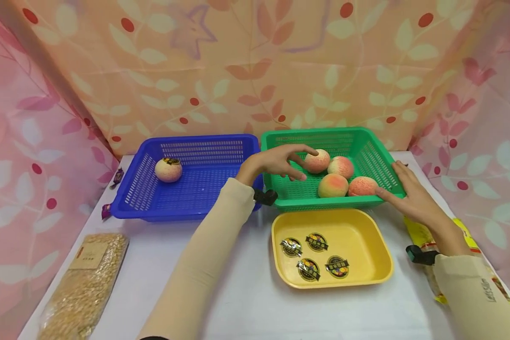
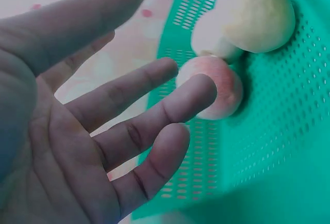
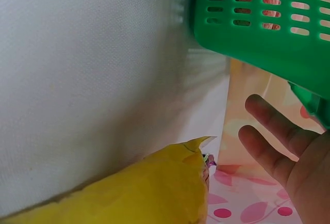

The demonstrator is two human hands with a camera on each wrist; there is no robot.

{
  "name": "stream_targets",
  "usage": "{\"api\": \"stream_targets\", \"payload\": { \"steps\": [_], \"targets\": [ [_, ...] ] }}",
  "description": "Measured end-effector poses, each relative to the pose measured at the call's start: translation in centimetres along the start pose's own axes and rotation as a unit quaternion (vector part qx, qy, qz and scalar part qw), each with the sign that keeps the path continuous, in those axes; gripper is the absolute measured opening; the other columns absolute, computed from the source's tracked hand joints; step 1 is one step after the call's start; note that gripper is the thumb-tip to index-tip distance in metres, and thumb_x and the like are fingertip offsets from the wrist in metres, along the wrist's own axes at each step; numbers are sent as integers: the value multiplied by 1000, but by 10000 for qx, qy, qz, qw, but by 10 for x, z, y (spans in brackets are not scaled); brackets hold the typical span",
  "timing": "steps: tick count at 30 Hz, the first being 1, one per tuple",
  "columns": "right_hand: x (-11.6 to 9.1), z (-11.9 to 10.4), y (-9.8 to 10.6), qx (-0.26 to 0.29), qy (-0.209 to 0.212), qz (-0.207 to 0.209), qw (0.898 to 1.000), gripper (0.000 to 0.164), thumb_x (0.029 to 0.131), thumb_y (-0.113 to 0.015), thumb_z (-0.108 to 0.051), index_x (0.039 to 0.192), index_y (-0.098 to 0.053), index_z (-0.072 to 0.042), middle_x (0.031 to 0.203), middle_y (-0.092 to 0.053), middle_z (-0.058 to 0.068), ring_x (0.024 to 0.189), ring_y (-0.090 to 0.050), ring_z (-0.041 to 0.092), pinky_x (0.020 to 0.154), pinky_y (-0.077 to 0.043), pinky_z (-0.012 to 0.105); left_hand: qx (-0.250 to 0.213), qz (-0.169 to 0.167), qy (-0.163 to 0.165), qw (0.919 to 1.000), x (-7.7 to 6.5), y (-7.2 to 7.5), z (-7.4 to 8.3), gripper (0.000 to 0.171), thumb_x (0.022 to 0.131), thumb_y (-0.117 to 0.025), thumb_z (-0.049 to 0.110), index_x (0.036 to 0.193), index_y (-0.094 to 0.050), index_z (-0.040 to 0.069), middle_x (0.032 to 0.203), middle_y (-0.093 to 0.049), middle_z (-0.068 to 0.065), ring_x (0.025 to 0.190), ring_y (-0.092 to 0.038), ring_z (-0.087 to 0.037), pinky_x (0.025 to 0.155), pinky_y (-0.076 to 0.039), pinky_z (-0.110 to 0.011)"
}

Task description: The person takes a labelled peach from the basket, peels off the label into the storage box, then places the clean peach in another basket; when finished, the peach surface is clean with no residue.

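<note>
Over the left part of the green basket [image 1: 280, 204], my left hand [image 1: 276, 160] hangs with relaxed, spread fingers and nothing in its grasp. Its fingertips overlap the nearest peach [image 1: 318, 161] in the head view; the left wrist view shows the bare palm and a peach [image 2: 227, 87] beyond the fingers. Several peaches lie grouped in this basket, one [image 1: 362, 186] by its front right corner. At that corner is my right hand [image 1: 412, 198], thumb at the rim and fingers extended along the outside. In the blue basket [image 1: 195, 217] sits one peach [image 1: 168, 172] bearing a black-and-gold sticker [image 1: 170, 161].
In front of the green basket stands a yellow tray [image 1: 357, 255] with several round stickers [image 1: 317, 242]. A clear bag [image 1: 89, 278] of beige pieces lies at left. Under my right forearm is a yellow packet [image 1: 418, 231]. Small purple wrapped sweets [image 1: 106, 211] flank the blue basket.
</note>
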State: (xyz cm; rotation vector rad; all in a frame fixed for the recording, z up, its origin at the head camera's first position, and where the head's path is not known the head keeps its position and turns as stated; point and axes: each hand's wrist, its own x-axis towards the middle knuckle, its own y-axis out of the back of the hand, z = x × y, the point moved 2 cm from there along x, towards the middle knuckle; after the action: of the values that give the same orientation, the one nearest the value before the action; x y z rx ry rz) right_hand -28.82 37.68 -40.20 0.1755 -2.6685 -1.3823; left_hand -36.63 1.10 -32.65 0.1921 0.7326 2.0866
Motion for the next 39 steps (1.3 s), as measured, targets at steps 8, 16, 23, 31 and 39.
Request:
{"api": "stream_targets", "payload": {
  "steps": [8, 16, 23, 31, 39],
  "targets": [
    [1, 3, -2, 98, 60, 12, 9999, 96, 99, -57, -49, 165, 1, -10, 172, 10, 16, 156, 7, 48, 114, -4, 80, -74, 747, -584, 9955, -61, 4, 7, 67, 92, -77, 18, 151, -46, 25, 138, -64, -5, 113, -68, -18, 93, -57, -33],
    [1, 7, -2, 152, 139, 80, 9998, 95, 99, -58, -46, 165, 0, -9, 172, 10, 15, 156, 7, 49, 114, -2, 81, -159, 1586, -504, 9859, -124, 6, -8, 63, 93, -76, 21, 149, -49, 32, 135, -67, -5, 102, -70, -20, 93, -57, -40],
    [1, 7, -3, 164, 146, 109, 9997, 94, 99, -57, -46, 165, -1, -10, 172, 11, 15, 156, 9, 48, 114, -1, 81, 77, 2598, -82, 9656, -181, 13, -28, 56, 95, -74, 28, 146, -53, 35, 136, -65, 1, 117, -64, -21, 98, -52, -46],
    [3, 4, -2, 304, 112, -23, 9995, 94, 99, -58, -45, 165, 0, -12, 172, 10, 17, 155, 9, 51, 114, -2, 80, 615, 3637, 978, 9243, -252, 18, -53, 59, 95, -73, 32, 150, -50, 32, 156, -48, -4, 143, -44, -33, 113, -38, -64],
    [10, -8, 11, -47, 134, 361, 9992, 89, 98, -61, -44, 162, -17, -1, 166, -12, 34, 140, -15, 64, 108, -14, 82, 1380, 4191, 1950, 8759, -301, 23, -71, 72, 95, -72, 35, 157, -40, 17, 169, -20, -19, 156, -9, -48, 116, -6, -79]
  ]
}}
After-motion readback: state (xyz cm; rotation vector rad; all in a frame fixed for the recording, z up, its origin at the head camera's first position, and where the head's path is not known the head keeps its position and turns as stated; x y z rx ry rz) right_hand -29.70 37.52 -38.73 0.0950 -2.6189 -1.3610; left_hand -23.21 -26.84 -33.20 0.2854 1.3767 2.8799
